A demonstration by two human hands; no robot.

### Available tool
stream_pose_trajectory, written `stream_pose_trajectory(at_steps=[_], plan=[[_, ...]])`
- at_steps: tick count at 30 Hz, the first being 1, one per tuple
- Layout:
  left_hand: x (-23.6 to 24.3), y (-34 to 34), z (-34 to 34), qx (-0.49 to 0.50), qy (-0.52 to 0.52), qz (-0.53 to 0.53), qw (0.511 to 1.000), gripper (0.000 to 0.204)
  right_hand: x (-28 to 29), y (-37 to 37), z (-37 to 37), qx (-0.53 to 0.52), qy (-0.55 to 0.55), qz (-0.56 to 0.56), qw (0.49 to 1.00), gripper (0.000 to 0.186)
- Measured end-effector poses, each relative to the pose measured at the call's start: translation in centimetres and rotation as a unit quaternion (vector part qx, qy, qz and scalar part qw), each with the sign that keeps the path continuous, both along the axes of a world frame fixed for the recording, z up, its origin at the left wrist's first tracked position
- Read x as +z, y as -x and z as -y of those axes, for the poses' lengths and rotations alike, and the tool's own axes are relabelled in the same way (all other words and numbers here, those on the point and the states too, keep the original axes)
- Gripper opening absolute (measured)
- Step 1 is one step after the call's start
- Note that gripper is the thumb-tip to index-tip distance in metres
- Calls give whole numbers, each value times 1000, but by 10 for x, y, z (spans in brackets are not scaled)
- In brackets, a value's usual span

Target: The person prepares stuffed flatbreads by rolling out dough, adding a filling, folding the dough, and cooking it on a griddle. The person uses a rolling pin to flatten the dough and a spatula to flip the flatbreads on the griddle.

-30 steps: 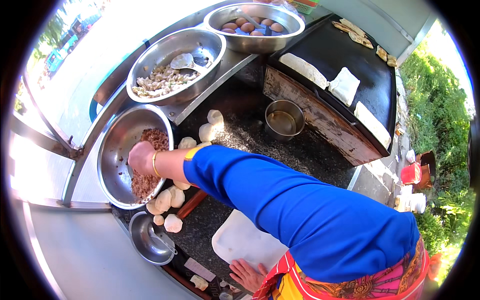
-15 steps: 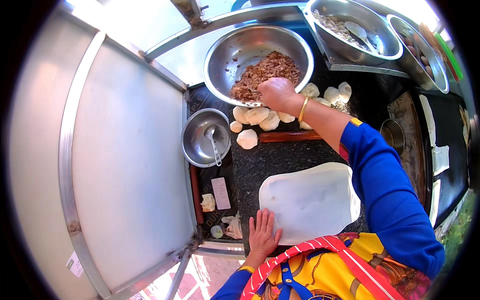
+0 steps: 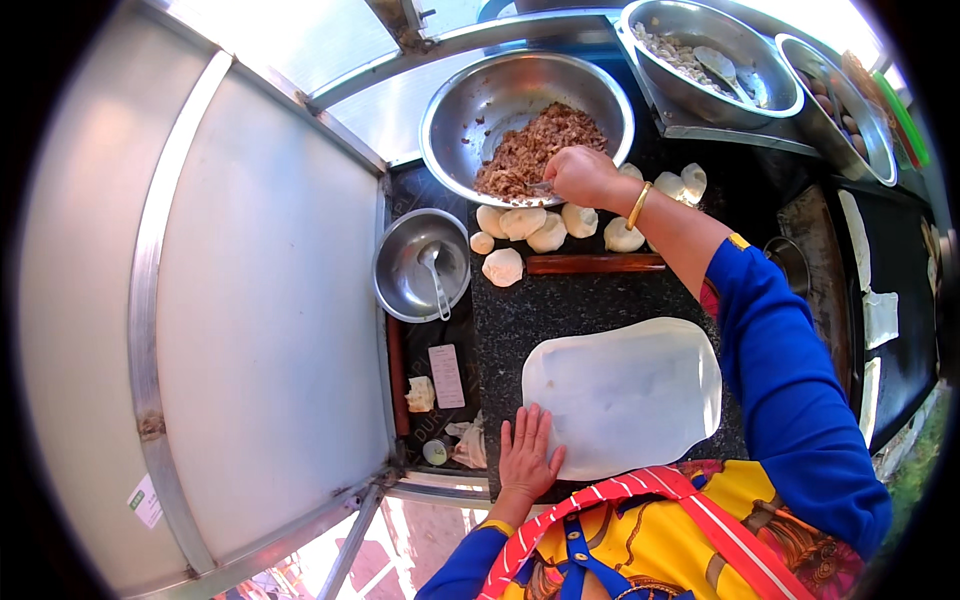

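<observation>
My right hand (image 3: 583, 176) is closed over the near right rim of a large steel bowl (image 3: 460, 105). It grips a thin metal utensil (image 3: 541, 186) whose far end is sunk in crumbly brown minced filling (image 3: 560, 135). A broad, thin sheet of pale rolled dough (image 3: 625, 400) is spread on the dark speckled counter. Flat beside its lower left corner lies my left hand (image 3: 527, 450), fingers apart, fingertips at the dough's edge. Between bowl and sheet are several dough pieces (image 3: 503, 267) and a brown rolling pin (image 3: 595, 263), partly beneath my right forearm.
Left of the counter sits a smaller steel bowl (image 3: 392, 270) with a white spoon (image 3: 437, 282). A card (image 3: 446, 376) and a small jar (image 3: 436, 452) lie below it. Two more steel bowls stand at the far right, above a dark griddle (image 3: 905, 340). A metal-framed panel (image 3: 270, 290) closes the left side.
My right hand has shifted slightly right along the bowl's near rim with the utensil. My left hand stays by the dough sheet. The whole view has moved a little.
</observation>
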State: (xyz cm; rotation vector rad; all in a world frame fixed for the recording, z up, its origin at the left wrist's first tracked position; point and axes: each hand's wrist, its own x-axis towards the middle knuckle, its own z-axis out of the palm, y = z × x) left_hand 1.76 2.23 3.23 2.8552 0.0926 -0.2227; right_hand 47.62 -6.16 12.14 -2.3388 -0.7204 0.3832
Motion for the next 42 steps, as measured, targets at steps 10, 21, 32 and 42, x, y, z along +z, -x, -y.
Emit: stream_pose_trajectory(at_steps=[10, 21, 32, 42], plan=[[-10, 4, -3, -36, -29, 16, 999, 77, 36, 113, 73, -52, -308, -161, 936, 16], [-30, 5, -6, -58, -18, 105, 993, 70, -69, 395, 182, -158, -17, 202, 967, 25], [-46, -1, -23, -32, 65, 171, 983, 61, -13, 446, 151, -324, -75, -35, 942, 22], [-25, -24, 19, -146, 30, 117, 982, 58, -68, 431, 191, -382, -40, -34, 923, 27]])
